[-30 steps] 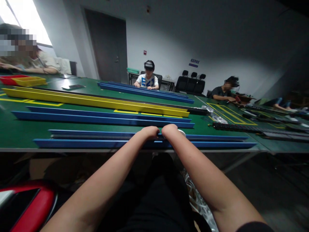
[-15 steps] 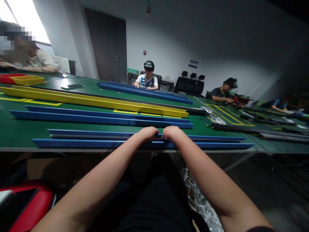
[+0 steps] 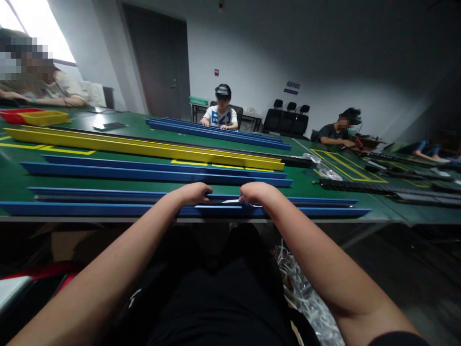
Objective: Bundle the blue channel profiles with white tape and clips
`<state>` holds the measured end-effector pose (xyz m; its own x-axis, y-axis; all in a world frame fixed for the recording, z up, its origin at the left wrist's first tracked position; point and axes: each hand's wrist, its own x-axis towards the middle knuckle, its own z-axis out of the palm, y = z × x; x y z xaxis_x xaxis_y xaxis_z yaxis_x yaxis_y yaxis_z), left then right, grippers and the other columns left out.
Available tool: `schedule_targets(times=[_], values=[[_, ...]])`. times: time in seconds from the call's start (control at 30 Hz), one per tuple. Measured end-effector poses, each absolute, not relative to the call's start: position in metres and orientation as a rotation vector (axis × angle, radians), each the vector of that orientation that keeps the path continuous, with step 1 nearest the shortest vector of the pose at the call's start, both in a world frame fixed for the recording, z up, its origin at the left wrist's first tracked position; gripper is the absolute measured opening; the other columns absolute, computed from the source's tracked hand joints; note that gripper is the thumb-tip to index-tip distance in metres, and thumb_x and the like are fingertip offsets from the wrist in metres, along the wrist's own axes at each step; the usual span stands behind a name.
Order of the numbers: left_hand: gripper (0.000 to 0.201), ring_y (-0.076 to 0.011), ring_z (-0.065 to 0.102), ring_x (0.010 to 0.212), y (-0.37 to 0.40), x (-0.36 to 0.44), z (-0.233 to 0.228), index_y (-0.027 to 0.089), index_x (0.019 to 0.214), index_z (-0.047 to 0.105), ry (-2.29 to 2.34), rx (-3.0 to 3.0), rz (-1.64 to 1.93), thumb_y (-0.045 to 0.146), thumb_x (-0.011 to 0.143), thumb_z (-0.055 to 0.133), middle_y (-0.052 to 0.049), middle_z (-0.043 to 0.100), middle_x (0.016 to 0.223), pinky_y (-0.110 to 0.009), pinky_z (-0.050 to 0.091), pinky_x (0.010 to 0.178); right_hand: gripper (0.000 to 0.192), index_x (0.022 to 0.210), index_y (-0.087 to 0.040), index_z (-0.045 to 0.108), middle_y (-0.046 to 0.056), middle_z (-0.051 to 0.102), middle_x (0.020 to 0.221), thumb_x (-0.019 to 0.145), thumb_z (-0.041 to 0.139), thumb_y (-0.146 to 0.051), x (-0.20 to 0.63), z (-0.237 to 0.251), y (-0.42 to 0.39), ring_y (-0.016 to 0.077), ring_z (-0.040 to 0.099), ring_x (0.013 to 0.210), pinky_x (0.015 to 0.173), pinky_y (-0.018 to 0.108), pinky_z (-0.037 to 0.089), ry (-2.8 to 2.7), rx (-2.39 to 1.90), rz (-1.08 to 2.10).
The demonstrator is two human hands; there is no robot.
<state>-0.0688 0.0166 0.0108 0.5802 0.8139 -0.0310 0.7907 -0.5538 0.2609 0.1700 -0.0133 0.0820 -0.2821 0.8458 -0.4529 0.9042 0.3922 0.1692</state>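
Two hands: your left hand [image 3: 192,192] and right hand [image 3: 254,191] curl over the blue rail [image 3: 108,209], apart, each gripping it.
Rail: lies along the table's [image 3: 14,185] near edge.
Writing: wall sign [image 3: 290,88] too small to read.
Room: bare green strip between rails.

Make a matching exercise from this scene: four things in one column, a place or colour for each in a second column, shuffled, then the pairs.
1. left hand
2. yellow tray
3. yellow rail
4. office chairs

a. against the back wall
b. on the nearest blue rail
c. far left of the table, beside a red tray
d. lying between blue rails

Pairs: 1-b, 2-c, 3-d, 4-a
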Motion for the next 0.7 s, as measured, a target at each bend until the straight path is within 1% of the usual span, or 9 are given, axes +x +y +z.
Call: schedule_targets(times=[0.07,0.17,0.27,0.37,0.57,0.7], values=[[0.028,-0.0139,0.048,0.058,0.016,-0.068,0.010,0.022,0.076,0.063,1.354,2.569,0.120,0.050,0.071,0.059,0.001,0.060,0.065,-0.026,0.030,0.054,0.041,0.110,-0.014,0.072,0.016,0.068,0.116,0.084,0.062,-0.044,0.165,0.077,-0.015,0.0312,0.063,0.107,0.087,0.035,0.050,2.126,1.557,-0.113],[0.031,-0.0153,0.051,0.060,0.017,-0.066,0.009,0.023,0.080,0.064,1.378,2.582,0.106,0.052,0.071,0.058,0.000,0.064,0.070,-0.026,0.031,0.054,0.035,0.110,-0.016,0.073,0.015,0.066,0.120,0.078,0.068,-0.029,0.156,0.068,-0.018,0.0322,0.061,0.112,0.090,0.038,0.050,2.047,1.654,-0.081],[0.033,-0.0163,0.053,0.061,0.019,-0.065,0.007,0.024,0.083,0.066,1.404,2.583,0.100,0.053,0.070,0.058,-0.001,0.066,0.073,-0.027,0.031,0.054,0.037,0.107,-0.013,0.073,0.018,0.065,0.120,0.071,0.071,-0.016,0.147,0.060,-0.019,0.0335,0.060,0.114,0.091,0.040,0.051,1.986,1.756,-0.093],[0.034,-0.0173,0.055,0.064,0.021,-0.065,0.006,0.025,0.086,0.067,1.419,2.577,0.095,0.053,0.069,0.058,-0.002,0.068,0.076,-0.027,0.032,0.054,0.039,0.108,-0.010,0.073,0.022,0.064,0.120,0.069,0.073,-0.016,0.142,0.056,-0.017,0.0346,0.059,0.115,0.091,0.041,0.052,1.974,1.812,-0.099],[0.034,-0.0180,0.058,0.069,0.019,-0.062,0.007,0.025,0.089,0.067,1.471,2.550,0.061,0.051,0.069,0.057,-0.003,0.070,0.084,-0.027,0.034,0.057,0.041,0.107,-0.007,0.072,0.024,0.064,0.117,0.069,0.075,-0.019,0.138,0.053,-0.014,0.0353,0.060,0.113,0.087,0.041,0.054,1.965,1.845,-0.109],[0.032,-0.0179,0.058,0.068,0.017,-0.058,0.008,0.025,0.088,0.066,1.481,2.562,0.047,0.049,0.069,0.057,-0.003,0.070,0.082,-0.027,0.034,0.055,0.042,0.109,-0.006,0.071,0.025,0.063,0.117,0.070,0.075,-0.022,0.136,0.052,-0.015,0.0347,0.060,0.113,0.088,0.041,0.053,1.974,1.868,-0.135]])
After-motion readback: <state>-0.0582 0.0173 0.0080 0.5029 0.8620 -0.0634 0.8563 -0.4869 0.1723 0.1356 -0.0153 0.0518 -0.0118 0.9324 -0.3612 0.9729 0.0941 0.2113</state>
